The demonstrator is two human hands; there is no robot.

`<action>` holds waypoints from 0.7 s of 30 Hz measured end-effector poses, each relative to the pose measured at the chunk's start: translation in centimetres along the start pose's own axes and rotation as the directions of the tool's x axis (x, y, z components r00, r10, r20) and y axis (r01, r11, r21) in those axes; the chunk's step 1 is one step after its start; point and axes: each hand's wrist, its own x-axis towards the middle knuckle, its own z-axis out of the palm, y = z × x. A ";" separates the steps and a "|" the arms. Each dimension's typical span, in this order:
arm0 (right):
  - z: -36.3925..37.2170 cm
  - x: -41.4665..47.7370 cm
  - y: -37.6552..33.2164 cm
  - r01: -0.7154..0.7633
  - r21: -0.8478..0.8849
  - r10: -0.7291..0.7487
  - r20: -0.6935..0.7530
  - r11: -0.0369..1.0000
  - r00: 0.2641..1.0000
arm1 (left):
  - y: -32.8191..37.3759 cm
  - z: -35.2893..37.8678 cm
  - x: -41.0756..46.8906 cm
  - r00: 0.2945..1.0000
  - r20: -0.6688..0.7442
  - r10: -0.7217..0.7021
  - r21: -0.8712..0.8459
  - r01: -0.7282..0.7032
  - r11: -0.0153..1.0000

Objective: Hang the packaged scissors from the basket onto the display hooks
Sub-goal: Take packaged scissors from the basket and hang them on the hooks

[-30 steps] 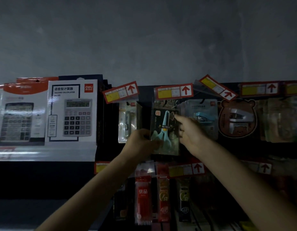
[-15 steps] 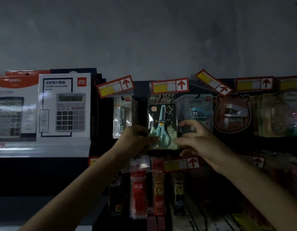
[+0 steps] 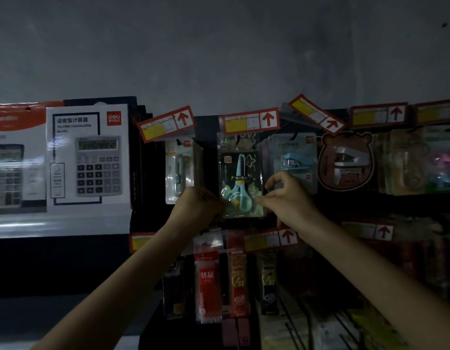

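Note:
A packaged pair of light-blue scissors [image 3: 240,183] on a dark card hangs flat against the display, under a red price tag [image 3: 249,121]. The hook itself is hidden behind that tag. My left hand [image 3: 197,207] pinches the pack's lower left corner. My right hand [image 3: 285,195] touches its lower right edge with thumb and forefinger, the other fingers spread. The basket is out of view.
Boxed calculators [image 3: 87,160] stand at the left. Another pack [image 3: 179,170] hangs left of the scissors; a blue stapler pack [image 3: 294,157] and a bear-shaped stapler pack [image 3: 345,160] hang to the right. Red pen refills [image 3: 207,279] hang below. Bare black hooks [image 3: 294,322] stick out at the lower right.
The scissors pack has moved up and now lies flat under the price tag. My right hand has slid from the pack's top right down to its lower right edge.

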 end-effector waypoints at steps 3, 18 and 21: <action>0.4 0.7 0.3 0.046 -0.072 -0.051 -0.064 0.996 0.997 | 0.0 0.4 0.6 0.999 0.002 -0.038 0.002 0.038 0.999; 1.6 1.5 -0.8 -0.004 -0.270 0.022 0.064 0.963 0.998 | -1.2 2.2 4.2 0.984 -0.112 -0.137 -0.009 0.137 0.991; 2.1 1.5 -1.0 -0.026 -0.289 0.064 0.123 0.957 0.990 | -1.9 2.6 5.1 0.977 -0.165 -0.133 0.030 0.140 0.990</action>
